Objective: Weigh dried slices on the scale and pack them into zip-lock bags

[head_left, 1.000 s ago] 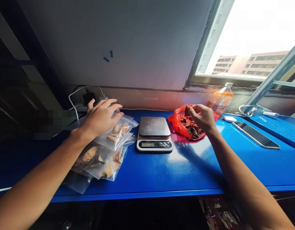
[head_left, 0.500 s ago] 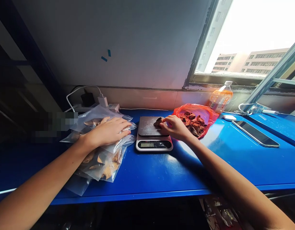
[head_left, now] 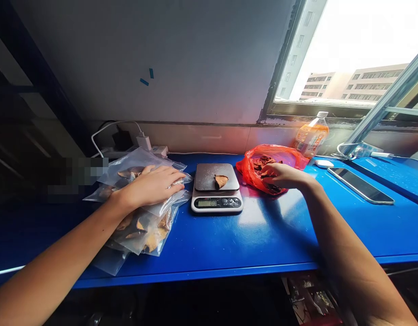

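My left hand [head_left: 156, 184] lies flat, fingers stretched out, on a stack of clear plastic bags [head_left: 146, 235] holding brown dried pieces. Over at the red plastic bag [head_left: 252, 170], my right hand [head_left: 284, 175] dips its fingers among dark, curled dried peel-like pieces [head_left: 265, 162]. Those fingers look apart; their tips are partly hidden. Between the hands stands a white digital kitchen scale [head_left: 217, 203] with a metal plate. One brown dried piece [head_left: 221, 181] rests on that plate, its paler side up. The display is lit, though its digits are hard to read.
An orange drink bottle [head_left: 311, 136] stands behind the red bag. To the right lie a white earbud case [head_left: 324, 163] and a phone [head_left: 361, 185] on the blue table [head_left: 209, 253]. Chargers and a power strip [head_left: 157, 150] sit at the wall, back left.
My right hand has let go of the dried piece on the scale and moved right into the red bag. My left hand stays on the clear bags.
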A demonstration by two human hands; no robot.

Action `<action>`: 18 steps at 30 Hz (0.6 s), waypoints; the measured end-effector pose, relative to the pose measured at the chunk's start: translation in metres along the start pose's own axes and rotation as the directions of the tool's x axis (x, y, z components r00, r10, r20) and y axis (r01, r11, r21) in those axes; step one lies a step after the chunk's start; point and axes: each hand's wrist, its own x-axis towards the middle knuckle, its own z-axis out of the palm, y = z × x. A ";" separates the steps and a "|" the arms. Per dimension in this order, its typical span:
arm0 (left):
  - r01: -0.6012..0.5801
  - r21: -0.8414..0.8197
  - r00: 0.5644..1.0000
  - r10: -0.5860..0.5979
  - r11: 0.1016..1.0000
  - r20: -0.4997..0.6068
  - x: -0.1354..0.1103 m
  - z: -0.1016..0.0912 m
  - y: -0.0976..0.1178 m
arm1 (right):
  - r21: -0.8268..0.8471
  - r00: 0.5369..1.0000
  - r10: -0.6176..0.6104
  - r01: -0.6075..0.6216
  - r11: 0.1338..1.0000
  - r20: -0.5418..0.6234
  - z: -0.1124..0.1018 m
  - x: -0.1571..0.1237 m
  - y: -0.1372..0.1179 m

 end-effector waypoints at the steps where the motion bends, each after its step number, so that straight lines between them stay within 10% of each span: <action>1: -0.002 0.003 1.000 0.002 1.000 0.000 0.000 0.000 0.000 | -0.029 1.000 0.005 -0.004 1.000 0.028 0.002 0.001 -0.001; 9: -0.026 0.006 1.000 0.026 1.000 -0.011 0.001 0.004 -0.001 | -0.068 1.000 -0.001 0.003 0.998 0.030 0.015 0.011 -0.007; 18: -0.038 -0.028 0.992 0.034 0.999 -0.122 -0.001 -0.004 -0.003 | 0.014 0.955 -0.097 0.105 0.994 -0.279 0.019 0.013 -0.004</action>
